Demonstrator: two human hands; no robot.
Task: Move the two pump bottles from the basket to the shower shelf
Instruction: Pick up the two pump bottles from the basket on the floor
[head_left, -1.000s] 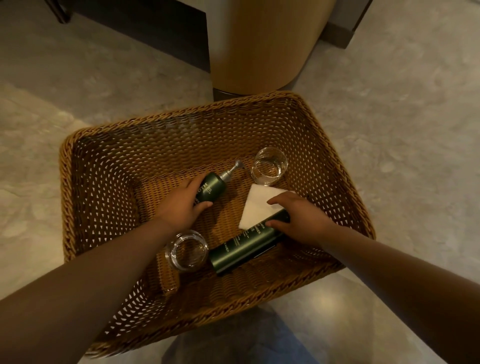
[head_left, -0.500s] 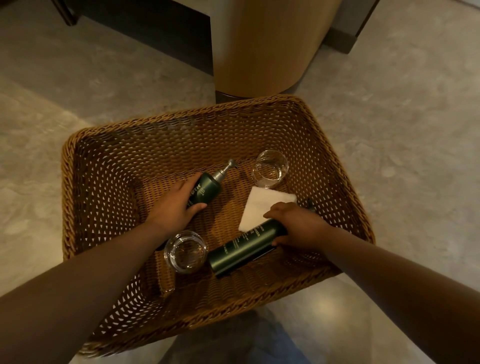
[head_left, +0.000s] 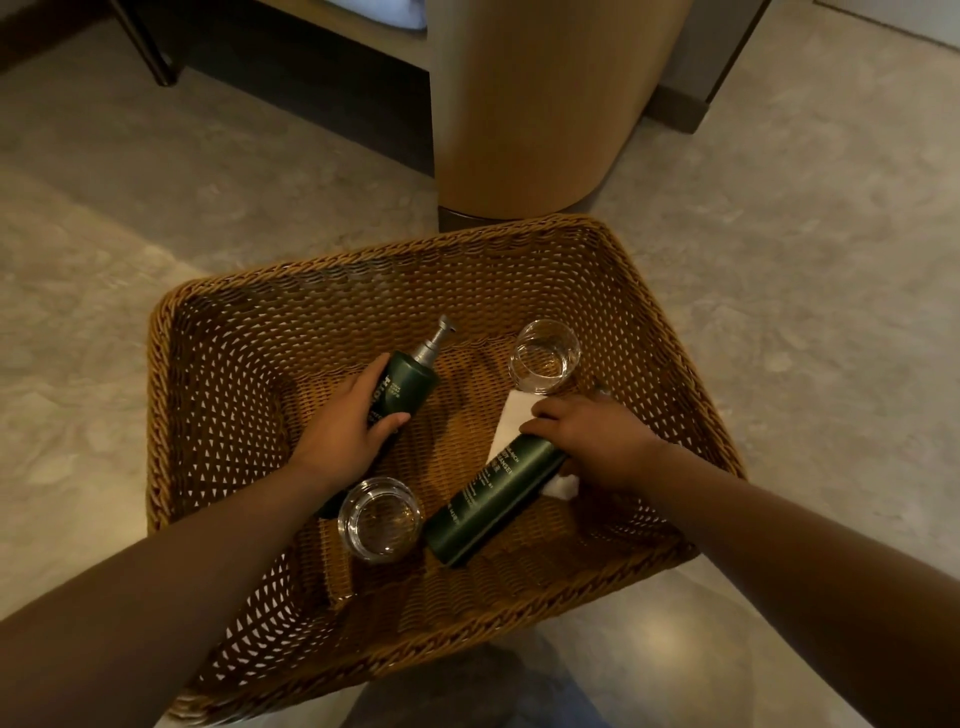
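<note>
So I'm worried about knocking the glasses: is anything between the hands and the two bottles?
No. The left hand already wraps the dark green pump bottle; the right hand grips the other dark green bottle. Two clear drinking glasses sit beside them, not between.

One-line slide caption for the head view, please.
Left hand and right hand each grip a green pump bottle in the wicker basket, beside two glasses.

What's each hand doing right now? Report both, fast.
Left hand: closed around the pump bottle, inside the basket.
Right hand: closed on the second green bottle, near its top end.
</note>
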